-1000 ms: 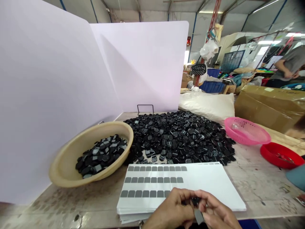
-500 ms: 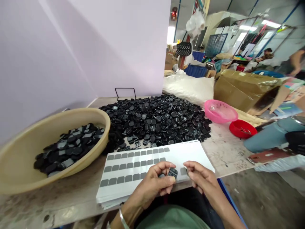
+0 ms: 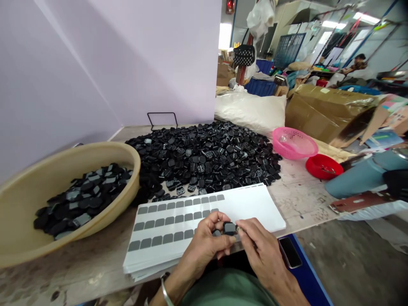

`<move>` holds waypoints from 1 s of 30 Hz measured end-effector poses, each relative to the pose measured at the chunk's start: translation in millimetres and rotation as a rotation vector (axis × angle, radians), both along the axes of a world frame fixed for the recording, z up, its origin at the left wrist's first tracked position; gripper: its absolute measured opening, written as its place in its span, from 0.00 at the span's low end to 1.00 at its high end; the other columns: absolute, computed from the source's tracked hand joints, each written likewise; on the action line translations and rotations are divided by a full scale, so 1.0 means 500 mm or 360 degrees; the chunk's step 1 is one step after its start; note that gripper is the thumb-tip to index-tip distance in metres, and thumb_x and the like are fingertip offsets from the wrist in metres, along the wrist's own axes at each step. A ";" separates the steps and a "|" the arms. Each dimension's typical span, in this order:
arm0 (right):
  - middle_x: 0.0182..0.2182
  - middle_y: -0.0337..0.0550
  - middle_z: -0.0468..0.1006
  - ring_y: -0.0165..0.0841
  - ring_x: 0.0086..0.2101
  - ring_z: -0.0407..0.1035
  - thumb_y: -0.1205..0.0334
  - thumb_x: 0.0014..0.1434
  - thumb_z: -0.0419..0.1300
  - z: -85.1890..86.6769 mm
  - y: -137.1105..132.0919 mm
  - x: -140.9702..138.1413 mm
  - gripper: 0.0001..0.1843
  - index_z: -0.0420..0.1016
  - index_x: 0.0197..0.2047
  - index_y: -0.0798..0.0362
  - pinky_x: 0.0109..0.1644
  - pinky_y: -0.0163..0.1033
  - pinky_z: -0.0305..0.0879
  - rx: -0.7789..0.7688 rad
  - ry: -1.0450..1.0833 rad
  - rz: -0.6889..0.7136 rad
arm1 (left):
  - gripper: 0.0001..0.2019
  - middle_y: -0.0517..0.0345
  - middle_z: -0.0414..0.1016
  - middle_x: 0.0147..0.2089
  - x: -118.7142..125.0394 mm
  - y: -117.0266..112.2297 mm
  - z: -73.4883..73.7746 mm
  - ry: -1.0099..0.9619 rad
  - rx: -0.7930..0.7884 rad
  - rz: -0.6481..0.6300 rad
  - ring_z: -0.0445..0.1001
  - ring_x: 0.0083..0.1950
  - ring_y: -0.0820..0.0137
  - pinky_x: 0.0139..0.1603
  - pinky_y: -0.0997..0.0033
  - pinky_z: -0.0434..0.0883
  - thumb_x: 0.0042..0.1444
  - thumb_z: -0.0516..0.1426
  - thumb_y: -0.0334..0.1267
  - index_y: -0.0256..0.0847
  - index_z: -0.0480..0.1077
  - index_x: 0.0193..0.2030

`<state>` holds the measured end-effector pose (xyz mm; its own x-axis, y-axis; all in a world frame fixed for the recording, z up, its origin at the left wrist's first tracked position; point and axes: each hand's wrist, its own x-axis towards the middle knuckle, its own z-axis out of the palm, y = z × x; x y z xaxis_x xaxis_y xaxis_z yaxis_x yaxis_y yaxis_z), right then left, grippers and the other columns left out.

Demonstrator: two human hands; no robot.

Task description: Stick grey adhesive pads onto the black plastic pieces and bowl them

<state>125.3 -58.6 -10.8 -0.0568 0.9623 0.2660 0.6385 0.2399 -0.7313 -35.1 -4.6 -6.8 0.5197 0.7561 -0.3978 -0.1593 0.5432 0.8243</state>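
Over the front edge of the sticker sheets (image 3: 248, 204), my left hand (image 3: 208, 240) pinches a small black plastic piece (image 3: 225, 224) between thumb and fingers. A grey rounded sticker (image 3: 230, 228) covers the face turned towards me. My right hand (image 3: 259, 242) meets the piece from the right, its thumb and fingertips closed at that edge. Another grey patch shows by the left palm, partly hidden by the fingers. The white sheets lie stacked, with rows of grey stickers on their left part.
A heap of black pieces (image 3: 204, 157) spreads behind the sheets. On the left stands a beige basin (image 3: 135, 170) holding more pieces. To the right are a pink basket (image 3: 295, 148), a red bowl (image 3: 318, 174) and a blue-grey bottle (image 3: 350, 176). A phone (image 3: 290, 252) lies low at right.
My right hand has moved left from beside the piece to its edge. The grey sticker it held now shows on the piece, whose ridged face was visible before.
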 end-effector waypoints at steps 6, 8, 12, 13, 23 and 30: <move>0.38 0.42 0.72 0.33 0.37 0.69 0.68 0.67 0.47 -0.002 -0.004 -0.003 0.13 0.68 0.49 0.48 0.39 0.37 0.63 -0.0025 0.0007 0.0017 | 0.18 0.69 0.64 0.29 0.002 -0.003 -0.001 -0.0027 0.0000 -0.0013 0.64 0.19 0.83 0.15 0.83 0.57 0.45 0.64 0.32 0.40 0.62 0.40; 0.37 0.42 0.72 0.33 0.37 0.69 0.68 0.67 0.47 -0.003 -0.004 -0.004 0.13 0.68 0.50 0.48 0.39 0.37 0.63 -0.0030 0.0020 0.0020 | 0.17 0.68 0.65 0.28 0.002 -0.004 -0.001 -0.0026 0.0008 -0.0026 0.64 0.19 0.83 0.15 0.84 0.57 0.46 0.64 0.32 0.40 0.62 0.40; 0.37 0.42 0.72 0.33 0.36 0.69 0.68 0.67 0.47 -0.007 -0.003 -0.007 0.13 0.68 0.50 0.47 0.39 0.37 0.63 -0.0012 0.0040 0.0020 | 0.17 0.69 0.65 0.27 0.002 -0.006 0.001 -0.0017 0.0018 0.0011 0.63 0.19 0.83 0.16 0.84 0.57 0.45 0.64 0.32 0.40 0.62 0.39; 0.37 0.41 0.72 0.33 0.36 0.69 0.68 0.67 0.47 -0.008 -0.002 -0.007 0.13 0.68 0.50 0.47 0.39 0.37 0.63 0.0000 0.0040 0.0021 | 0.17 0.69 0.65 0.27 0.002 -0.007 0.001 -0.0018 0.0023 0.0015 0.63 0.19 0.84 0.16 0.84 0.57 0.46 0.64 0.32 0.40 0.61 0.39; 0.35 0.41 0.71 0.33 0.34 0.68 0.67 0.67 0.46 -0.011 -0.007 -0.011 0.13 0.67 0.49 0.46 0.37 0.38 0.64 -0.0005 -0.0065 0.0027 | 0.15 0.69 0.64 0.28 0.003 -0.010 -0.003 0.0018 0.0053 0.0019 0.64 0.19 0.83 0.15 0.85 0.57 0.45 0.63 0.31 0.39 0.61 0.37; 0.34 0.41 0.71 0.34 0.34 0.68 0.67 0.67 0.44 -0.003 -0.007 -0.012 0.12 0.67 0.45 0.48 0.37 0.38 0.64 -0.0028 -0.0229 0.0036 | 0.16 0.67 0.66 0.28 0.003 -0.012 0.003 0.0036 0.0113 -0.0004 0.64 0.18 0.82 0.15 0.84 0.57 0.46 0.64 0.34 0.39 0.62 0.38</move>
<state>119.2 -62.2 -12.1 -0.1151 0.9647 0.2369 0.7318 0.2436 -0.6365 -33.8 -10.5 -5.2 0.5133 0.7813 -0.3551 -0.1386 0.4839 0.8641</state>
